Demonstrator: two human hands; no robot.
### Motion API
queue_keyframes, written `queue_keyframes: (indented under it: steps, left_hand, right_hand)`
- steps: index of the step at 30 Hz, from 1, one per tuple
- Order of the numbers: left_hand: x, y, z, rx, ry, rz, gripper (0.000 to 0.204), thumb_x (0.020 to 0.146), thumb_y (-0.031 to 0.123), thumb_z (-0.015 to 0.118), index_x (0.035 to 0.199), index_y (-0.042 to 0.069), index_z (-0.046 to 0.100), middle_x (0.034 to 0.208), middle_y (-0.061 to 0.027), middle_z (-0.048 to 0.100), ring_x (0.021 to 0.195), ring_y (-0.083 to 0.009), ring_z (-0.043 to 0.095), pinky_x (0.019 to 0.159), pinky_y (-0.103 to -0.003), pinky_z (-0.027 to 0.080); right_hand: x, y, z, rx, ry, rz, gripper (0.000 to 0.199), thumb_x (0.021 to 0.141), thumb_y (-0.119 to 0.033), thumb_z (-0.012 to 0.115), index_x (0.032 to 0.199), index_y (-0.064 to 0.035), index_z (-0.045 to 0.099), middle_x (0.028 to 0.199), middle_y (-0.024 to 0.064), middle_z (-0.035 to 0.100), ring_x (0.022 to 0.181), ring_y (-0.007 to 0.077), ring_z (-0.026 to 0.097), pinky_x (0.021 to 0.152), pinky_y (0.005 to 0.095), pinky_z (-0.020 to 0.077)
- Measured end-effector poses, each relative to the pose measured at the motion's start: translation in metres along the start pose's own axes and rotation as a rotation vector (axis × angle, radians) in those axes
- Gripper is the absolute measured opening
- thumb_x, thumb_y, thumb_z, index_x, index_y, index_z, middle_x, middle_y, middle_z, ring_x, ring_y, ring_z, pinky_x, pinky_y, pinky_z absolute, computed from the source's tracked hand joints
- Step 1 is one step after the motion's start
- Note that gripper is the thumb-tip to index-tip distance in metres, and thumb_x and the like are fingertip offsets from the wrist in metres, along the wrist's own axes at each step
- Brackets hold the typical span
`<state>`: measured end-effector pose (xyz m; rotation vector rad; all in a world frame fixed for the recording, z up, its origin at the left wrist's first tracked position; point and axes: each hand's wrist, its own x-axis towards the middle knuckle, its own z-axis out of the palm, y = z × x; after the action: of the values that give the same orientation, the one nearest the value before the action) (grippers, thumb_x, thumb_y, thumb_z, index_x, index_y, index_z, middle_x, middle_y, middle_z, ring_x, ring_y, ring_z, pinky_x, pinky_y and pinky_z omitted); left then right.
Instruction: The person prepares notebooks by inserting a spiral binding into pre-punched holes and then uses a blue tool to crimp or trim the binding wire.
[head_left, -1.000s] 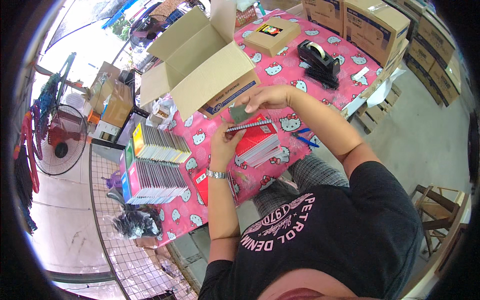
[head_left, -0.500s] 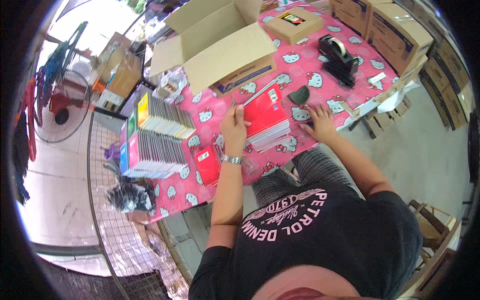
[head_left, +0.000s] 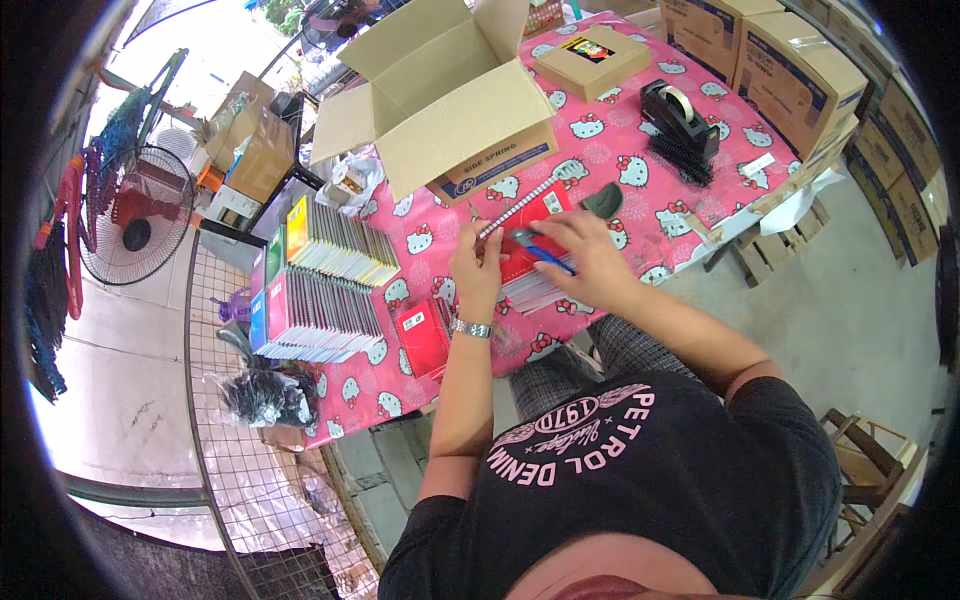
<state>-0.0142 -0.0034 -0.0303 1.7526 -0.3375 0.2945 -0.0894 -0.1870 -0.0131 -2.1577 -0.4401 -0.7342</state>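
Note:
A red spiral-bound notebook (head_left: 552, 204) tops a stack of notebooks in front of me, its wire coil (head_left: 517, 209) along the upper left edge. At the coil's near end, my left hand (head_left: 477, 266) has its fingers pinched on the notebook's corner. Over the red cover, my right hand (head_left: 597, 264) is closed around blue-handled pliers (head_left: 549, 256), whose grey head points toward my left hand. Another red notebook pile (head_left: 424, 334) lies beside my left wrist. A dark green curved piece (head_left: 603, 202) rests just beyond my right hand.
Two rows of upright spiral notebooks (head_left: 322, 308) stand on the left. An open carton (head_left: 500, 165) sits at the back, beside a flat brown box (head_left: 592, 66). A black tape dispenser (head_left: 682, 118) and brush (head_left: 680, 160) lie farther right. Stacked cartons (head_left: 800, 75) line the right edge.
My right hand has come off the table edge and over the stack, now with blue pliers in it. The red notebook's coil edge has lifted into view; my left hand stays near its corner.

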Motion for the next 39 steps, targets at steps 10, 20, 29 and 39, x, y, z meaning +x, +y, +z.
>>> queue_keyframes:
  steps: [10, 20, 29, 39]
  left_hand:
    - [-0.007, -0.021, -0.011, 0.146, 0.025, 0.045, 0.025, 0.083, -0.005, 0.061, 0.107, 0.001, 0.065, 0.084, -0.0102, 0.068, 0.069, -0.0163, 0.066, 0.062, -0.029, 0.052]
    - [0.005, 0.055, -0.067, 0.652, 0.253, 0.623, 0.016, 0.086, 0.01, 0.06, 0.098, 0.001, 0.064, 0.096, -0.014, 0.065, 0.093, -0.0311, 0.062, 0.086, -0.041, 0.047]
    - [-0.034, -0.07, -0.185, 1.163, -0.386, -0.02, 0.029, 0.079, 0.01, 0.06, 0.107, 0.004, 0.059, 0.107, -0.0205, 0.057, 0.101, -0.0391, 0.055, 0.088, -0.05, 0.044]
    - [-0.012, 0.034, -0.024, 0.857, -0.384, 0.478, 0.032, 0.079, 0.014, 0.066, 0.109, 0.004, 0.06, 0.113, -0.0165, 0.059, 0.106, -0.0337, 0.055, 0.094, -0.044, 0.044]
  right_hand:
    - [0.011, -0.022, 0.009, -0.212, -0.114, -0.037, 0.044, 0.08, -0.023, 0.068, 0.121, -0.0077, 0.059, 0.105, 0.0121, 0.059, 0.099, 0.0289, 0.056, 0.086, 0.0431, 0.0439]
    - [0.002, 0.018, -0.018, 0.345, -0.111, 0.228, 0.04, 0.085, -0.02, 0.069, 0.121, -0.0043, 0.058, 0.1, 0.0135, 0.062, 0.097, 0.0257, 0.061, 0.083, 0.0364, 0.0479]
    - [-0.074, 0.172, -0.009, -0.177, -0.477, 0.463, 0.04, 0.073, -0.028, 0.07, 0.106, -0.0057, 0.064, 0.103, 0.0195, 0.064, 0.1, 0.0376, 0.061, 0.086, 0.0454, 0.0495]
    - [-0.027, 0.303, -0.015, -0.653, -0.12, 0.53, 0.021, 0.081, -0.019, 0.061, 0.096, -0.0047, 0.064, 0.092, 0.0212, 0.067, 0.084, 0.0391, 0.064, 0.079, 0.0504, 0.0511]
